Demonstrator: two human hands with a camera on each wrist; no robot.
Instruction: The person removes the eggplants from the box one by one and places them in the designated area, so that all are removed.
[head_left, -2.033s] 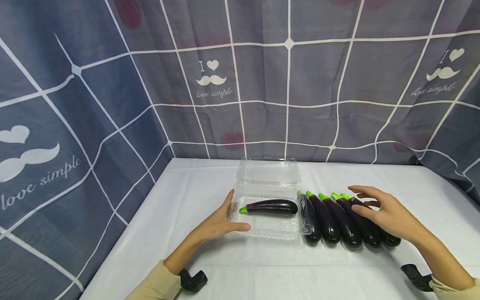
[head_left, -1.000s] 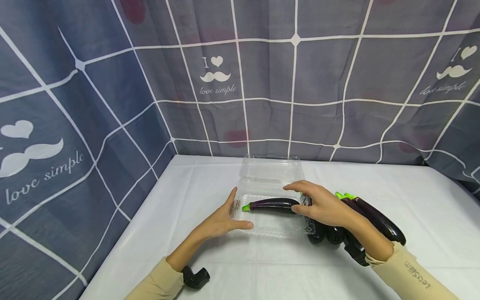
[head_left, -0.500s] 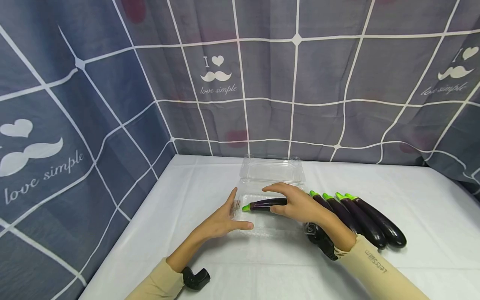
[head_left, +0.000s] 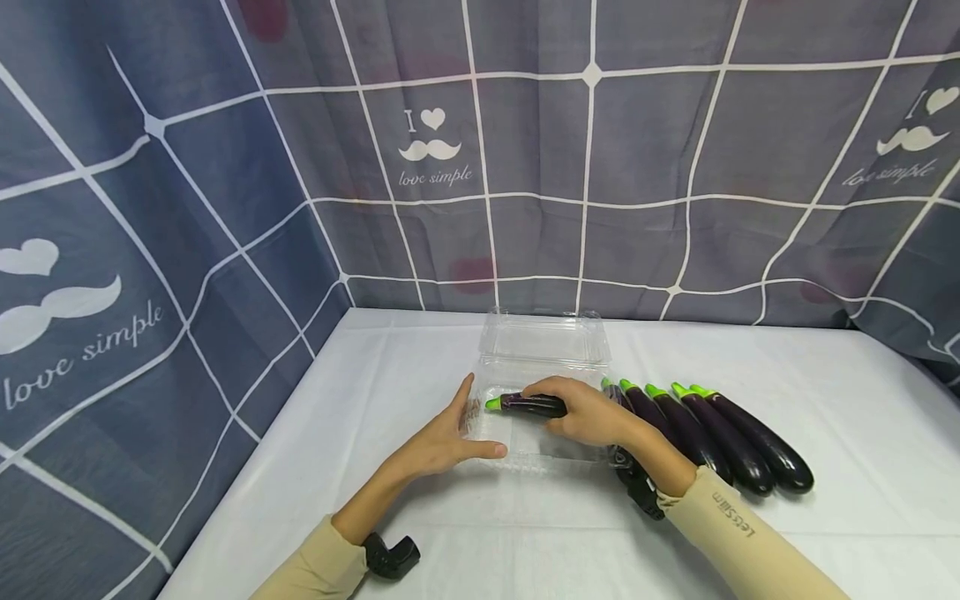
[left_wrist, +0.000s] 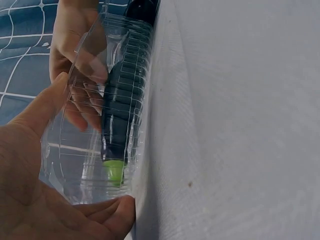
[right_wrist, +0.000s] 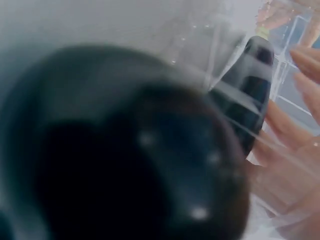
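An open clear plastic clamshell box [head_left: 525,440] lies on the white table. At its left end my left hand [head_left: 442,446] holds the near corner, thumb along the front side and fingers at the end wall. Inside the box lies a glossy dark eggplant [head_left: 528,405], its green stem pointing left. My right hand [head_left: 588,414] grips it by the thick end, which the hand hides. In the left wrist view, the eggplant [left_wrist: 116,117] shows through the clear wall. The right wrist view has a large blurred dark rounded shape [right_wrist: 125,145] in front.
Several eggplants [head_left: 738,458] lie side by side right of the box, green stems away from me; the right forearm partly covers the nearest ones. The box's lid [head_left: 543,340] is folded back behind it. A grey checked curtain [head_left: 525,167] hangs behind the table.
My right hand has come left from the row of eggplants into the box and taken hold of the eggplant there. The eggplant has shifted slightly away from me. The left hand stays put.
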